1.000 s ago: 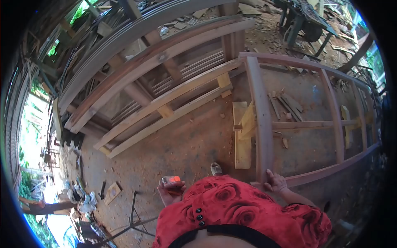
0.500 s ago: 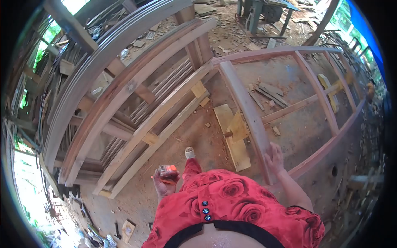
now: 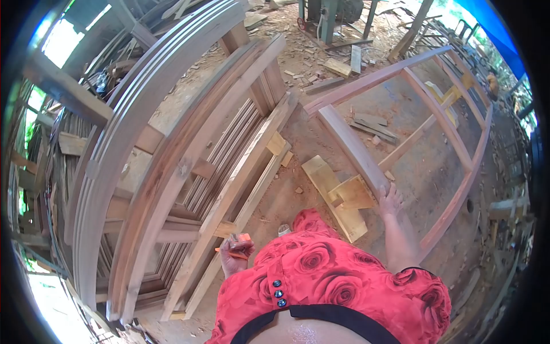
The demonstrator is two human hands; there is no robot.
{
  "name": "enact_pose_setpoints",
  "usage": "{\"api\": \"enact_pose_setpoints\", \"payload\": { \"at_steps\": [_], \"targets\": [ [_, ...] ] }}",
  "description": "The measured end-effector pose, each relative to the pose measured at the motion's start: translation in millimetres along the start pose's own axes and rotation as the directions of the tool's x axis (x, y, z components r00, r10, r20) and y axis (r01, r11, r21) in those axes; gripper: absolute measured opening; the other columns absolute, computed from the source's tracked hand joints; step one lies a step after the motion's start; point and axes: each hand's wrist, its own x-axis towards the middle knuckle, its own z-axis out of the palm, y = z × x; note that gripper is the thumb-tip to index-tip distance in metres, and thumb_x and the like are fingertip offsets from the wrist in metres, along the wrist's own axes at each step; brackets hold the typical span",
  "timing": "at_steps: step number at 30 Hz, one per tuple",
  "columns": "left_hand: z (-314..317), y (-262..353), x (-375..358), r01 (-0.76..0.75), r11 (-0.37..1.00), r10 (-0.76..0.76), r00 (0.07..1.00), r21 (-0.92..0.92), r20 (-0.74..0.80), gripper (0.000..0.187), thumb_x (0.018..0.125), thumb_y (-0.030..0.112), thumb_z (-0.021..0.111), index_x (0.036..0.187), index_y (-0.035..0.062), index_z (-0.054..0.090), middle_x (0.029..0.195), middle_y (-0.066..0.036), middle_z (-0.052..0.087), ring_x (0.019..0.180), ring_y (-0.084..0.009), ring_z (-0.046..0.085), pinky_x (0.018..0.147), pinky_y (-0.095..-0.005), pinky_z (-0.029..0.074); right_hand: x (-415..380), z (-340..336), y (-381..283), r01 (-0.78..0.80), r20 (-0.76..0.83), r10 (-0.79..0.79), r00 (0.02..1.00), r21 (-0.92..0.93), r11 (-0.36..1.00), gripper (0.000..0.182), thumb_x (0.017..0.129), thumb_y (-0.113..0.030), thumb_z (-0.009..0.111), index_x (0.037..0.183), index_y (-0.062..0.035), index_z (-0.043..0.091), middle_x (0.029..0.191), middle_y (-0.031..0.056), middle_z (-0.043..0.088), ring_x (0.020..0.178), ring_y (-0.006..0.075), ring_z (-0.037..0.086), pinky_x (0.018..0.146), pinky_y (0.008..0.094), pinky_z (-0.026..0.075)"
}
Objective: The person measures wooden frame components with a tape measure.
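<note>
My left hand (image 3: 236, 255) is closed around a tape measure (image 3: 244, 238) with a bright orange face, and a thin orange pencil (image 3: 232, 253) sticks out between the fingers. On the other side, my right hand (image 3: 391, 200) rests with fingers spread on the near end of a reddish wooden beam (image 3: 356, 150). This beam is the closest crosspiece of a large wooden frame (image 3: 441, 117) lying low over the ground. Just left of that hand, a pale wood block (image 3: 350, 194) sits across a light board (image 3: 323, 178).
Several long wooden frames (image 3: 195, 143) lean in a stack on the left. A green machine stand (image 3: 328, 23) is at the back among wood scraps. Loose offcuts (image 3: 372, 127) lie inside the frame on the right. A blue tarp (image 3: 498, 34) hangs at upper right.
My view has turned and moved forward along the frame. My right hand stays on the beam, its fingers now spread over the top; my left hand keeps the tape measure and pencil.
</note>
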Motion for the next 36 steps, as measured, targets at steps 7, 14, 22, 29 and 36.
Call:
{"api": "enact_pose_setpoints", "payload": {
  "at_steps": [7,14,22,29,36],
  "targets": [
    [56.1,26.6,95.8,0.044,0.997,-0.053,0.987,0.064,0.149,0.039,0.084,0.04,0.051,0.107,0.0078,0.055,0.098,-0.013,0.063,0.084,-0.0289,0.064,0.069,-0.0402,0.055,8.9,1.5,-7.2,0.006,-0.102,-0.006,0.995,-0.005,1.0,0.058,0.084,-0.053,0.045,0.128,-0.0161,0.042,0.123,0.013,0.046,0.115,0.0325,0.043,0.096,0.051,0.029],
    [145.6,56.4,227.5,0.079,0.973,-0.138,0.952,0.216,0.273,0.032,0.082,0.033,0.056,0.105,0.011,0.05,0.098,-0.015,0.063,0.083,-0.0304,0.064,0.069,-0.0418,0.055,23.1,-3.0,-8.9,0.01,-0.104,-0.011,0.995,-0.013,1.0,0.055,0.081,-0.048,0.052,0.123,-0.0135,0.046,0.12,0.0114,0.048,0.112,0.0302,0.045,0.093,0.0473,0.031],
    [273.1,89.4,381.9,0.159,0.901,-0.295,0.908,0.405,0.298,0.036,0.08,0.032,0.058,0.105,0.007,0.051,0.095,-0.015,0.063,0.078,-0.0313,0.065,0.067,-0.0422,0.056,62.8,-3.7,-41.4,-0.016,-0.167,0.001,0.986,-0.087,0.996,0.044,0.082,-0.04,0.053,0.116,-0.0125,0.052,0.113,0.0115,0.05,0.108,0.0286,0.046,0.092,0.0467,0.031],
    [355.7,88.9,430.1,0.304,0.872,-0.434,0.843,0.385,0.317,0.039,0.079,0.033,0.06,0.106,0.0054,0.055,0.095,-0.016,0.064,0.082,-0.0327,0.065,0.066,-0.0417,0.057,125.5,-20.4,-156.9,-0.055,-0.347,0.087,0.934,0.101,0.993,0.029,0.084,-0.034,0.054,0.104,-0.0136,0.057,0.103,0.0096,0.055,0.1,0.027,0.05,0.09,0.0435,0.031],
    [443.1,58.8,473.3,0.489,0.65,-0.728,0.621,0.582,0.29,0.037,0.079,0.031,0.061,0.106,0.0057,0.055,0.097,-0.015,0.063,0.085,-0.0326,0.064,0.074,-0.0446,0.054,134.2,-19.6,-174.9,-0.205,-0.307,0.244,0.92,0.154,0.967,0.032,0.082,-0.038,0.056,0.067,-0.0103,0.056,0.07,0.0082,0.054,0.076,0.0257,0.05,0.08,0.0421,0.034]
  ]
}}
